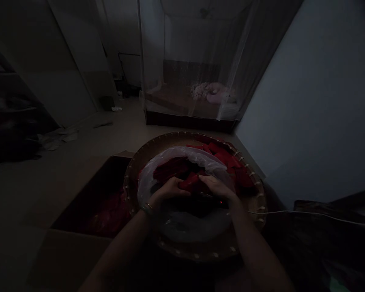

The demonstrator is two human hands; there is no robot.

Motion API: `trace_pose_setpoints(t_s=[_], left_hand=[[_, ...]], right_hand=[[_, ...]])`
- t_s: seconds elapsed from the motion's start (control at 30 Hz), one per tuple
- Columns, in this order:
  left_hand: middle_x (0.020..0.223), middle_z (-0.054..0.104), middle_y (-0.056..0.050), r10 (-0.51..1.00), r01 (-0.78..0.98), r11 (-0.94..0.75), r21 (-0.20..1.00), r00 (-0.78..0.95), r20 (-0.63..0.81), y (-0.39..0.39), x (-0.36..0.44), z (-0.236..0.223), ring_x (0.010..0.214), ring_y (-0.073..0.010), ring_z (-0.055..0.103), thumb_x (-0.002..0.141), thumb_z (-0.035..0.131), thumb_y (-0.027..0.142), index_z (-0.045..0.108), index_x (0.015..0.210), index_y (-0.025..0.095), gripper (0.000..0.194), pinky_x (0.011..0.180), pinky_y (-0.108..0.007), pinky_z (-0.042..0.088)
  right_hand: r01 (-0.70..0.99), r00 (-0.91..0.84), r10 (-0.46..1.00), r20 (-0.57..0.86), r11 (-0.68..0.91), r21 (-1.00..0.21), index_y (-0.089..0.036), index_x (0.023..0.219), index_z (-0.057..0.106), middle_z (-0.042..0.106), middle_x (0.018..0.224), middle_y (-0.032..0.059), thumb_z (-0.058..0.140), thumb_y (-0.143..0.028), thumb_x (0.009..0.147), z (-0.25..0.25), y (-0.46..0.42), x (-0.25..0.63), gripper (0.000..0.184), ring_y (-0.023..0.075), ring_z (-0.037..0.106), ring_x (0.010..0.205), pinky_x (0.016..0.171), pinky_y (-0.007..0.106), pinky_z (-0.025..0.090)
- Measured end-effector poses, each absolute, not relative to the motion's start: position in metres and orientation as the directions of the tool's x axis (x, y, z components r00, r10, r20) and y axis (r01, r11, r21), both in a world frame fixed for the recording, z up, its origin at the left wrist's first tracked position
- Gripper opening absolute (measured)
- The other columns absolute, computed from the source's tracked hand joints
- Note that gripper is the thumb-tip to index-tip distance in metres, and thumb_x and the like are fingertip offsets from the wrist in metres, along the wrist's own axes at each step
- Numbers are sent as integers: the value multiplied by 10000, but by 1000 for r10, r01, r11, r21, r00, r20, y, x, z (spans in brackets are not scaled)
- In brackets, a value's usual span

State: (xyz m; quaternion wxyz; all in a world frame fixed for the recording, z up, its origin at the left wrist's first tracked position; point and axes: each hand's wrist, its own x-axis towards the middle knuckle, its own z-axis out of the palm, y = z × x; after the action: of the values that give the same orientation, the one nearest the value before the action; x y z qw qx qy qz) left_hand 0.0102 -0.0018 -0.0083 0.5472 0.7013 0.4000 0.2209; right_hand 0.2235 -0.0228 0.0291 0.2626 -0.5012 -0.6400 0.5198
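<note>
Between my two hands is a red packet-like piece (192, 184), its exact kind lost in the dim light. My left hand (170, 188) grips its left end, thumb and fingers closed on it; a bracelet circles that wrist. At the other end my right hand (214, 185) pinches it. Both hands are over a clear plastic bag (182, 227) spread open, with more dark red pieces (170, 168) inside. The bag rests in a round woven bamboo tray (161, 142). Loose red pieces (228, 156) lie along the tray's far right side.
A cardboard box (76, 239) with red contents stands at the left, against the tray. A white cable (280, 211) runs off right; a small red light (221, 201) glows by my right wrist. Beyond is a netted bed (176, 97), with a pale wall (316, 93) at right.
</note>
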Motion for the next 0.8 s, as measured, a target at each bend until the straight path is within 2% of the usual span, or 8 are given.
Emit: trace_pose_setpoints(t_s=[0.1, 0.2, 0.37, 0.63, 0.8], left_hand=[[573, 487, 37, 780, 362, -110, 926, 609, -145, -2, 8, -7, 511, -85, 406, 560, 746, 460, 663, 771, 93, 432, 472, -190, 312], [577, 484, 37, 755, 390, -146, 909, 638, -152, -2, 7, -9, 514, -84, 398, 557, 751, 442, 664, 774, 94, 420, 466, -186, 300], [571, 475, 48, 752, 426, -196, 883, 644, -144, -3, 10, -11, 529, -85, 387, 536, 766, 384, 664, 745, 105, 363, 477, -187, 295], [582, 486, 41, 772, 375, -116, 920, 616, -154, -4, 11, -8, 518, -86, 403, 558, 748, 407, 649, 741, 95, 375, 481, -196, 310], [649, 524, 27, 792, 316, -104, 943, 600, -113, -2, 11, -10, 558, -94, 429, 579, 736, 433, 657, 839, 99, 431, 512, -198, 339]], right_hand=[[346, -481, 843, -240, -69, -936, -183, 868, 681, 650, 675, -16, 533, -350, 765, 30, -22, 229, 245, 121, 545, 530, 476, 217, 433], [387, -504, 822, -265, -59, -920, -164, 903, 709, 662, 687, -16, 606, -325, 701, 28, -22, 228, 278, 111, 541, 526, 485, 204, 427], [440, -505, 855, -115, 140, -887, -171, 904, 745, 692, 704, -2, 642, -245, 654, 22, -23, 213, 280, 135, 548, 568, 536, 227, 422], [447, -356, 934, -12, 159, -880, -154, 841, 744, 707, 739, 22, 643, -247, 636, 24, -22, 212, 248, 157, 590, 629, 595, 242, 444], [401, -235, 967, 96, 186, -897, -136, 793, 707, 676, 795, 45, 598, -269, 670, 19, -13, 221, 211, 165, 601, 730, 677, 260, 455]])
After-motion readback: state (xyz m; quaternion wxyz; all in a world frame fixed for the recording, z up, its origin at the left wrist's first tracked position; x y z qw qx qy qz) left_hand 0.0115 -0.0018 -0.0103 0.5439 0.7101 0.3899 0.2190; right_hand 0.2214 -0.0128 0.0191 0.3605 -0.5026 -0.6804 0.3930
